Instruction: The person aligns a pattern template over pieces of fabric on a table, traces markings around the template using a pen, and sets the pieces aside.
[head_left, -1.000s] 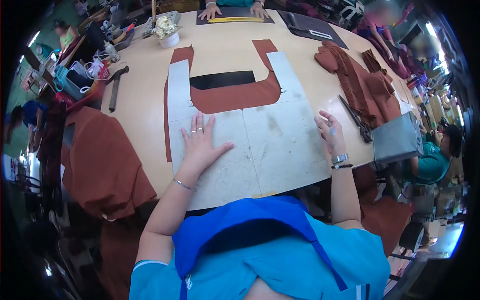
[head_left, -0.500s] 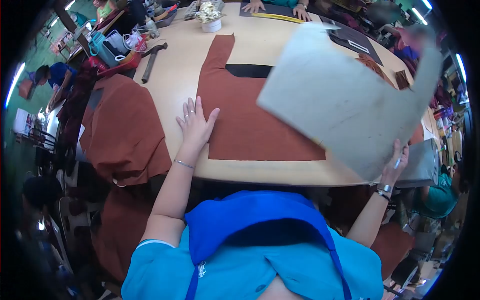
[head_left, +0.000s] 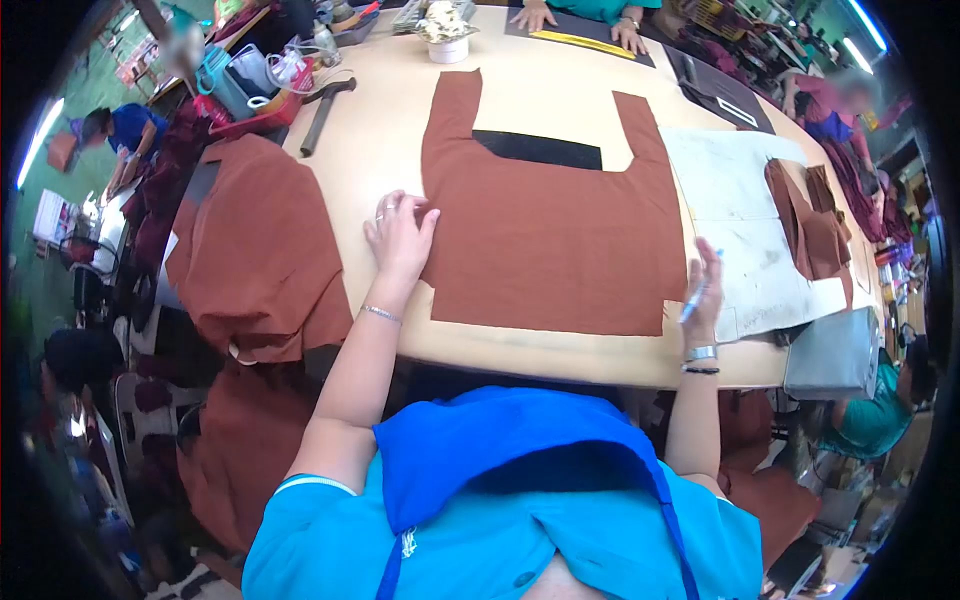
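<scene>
A reddish-brown fabric piece [head_left: 555,235] with two strap-like arms lies flat on the table in front of me. At its left edge is my left hand [head_left: 402,240], fingers bent and thumb drawn in, pinching the edge. My right hand [head_left: 708,285] is beside the fabric's right edge, closed around a slim white and blue pen [head_left: 693,302]. Right of that hand, the pale grey-white pattern template [head_left: 735,230] lies on the table. A black piece [head_left: 535,149] shows between the fabric's two arms.
A hammer [head_left: 325,115] and a red tray [head_left: 255,118] of bottles stand at the left. Brown fabric [head_left: 260,250] is heaped nearer me. A flower pot [head_left: 447,45] and a co-worker's hands [head_left: 630,38] by a yellow ruler [head_left: 585,45] are at the far side. A grey box [head_left: 832,355] sits right.
The template has gone from my right hand and the fabric to the table on the right. My right hand has moved left to the fabric's edge. My left fingers, spread before, have curled in.
</scene>
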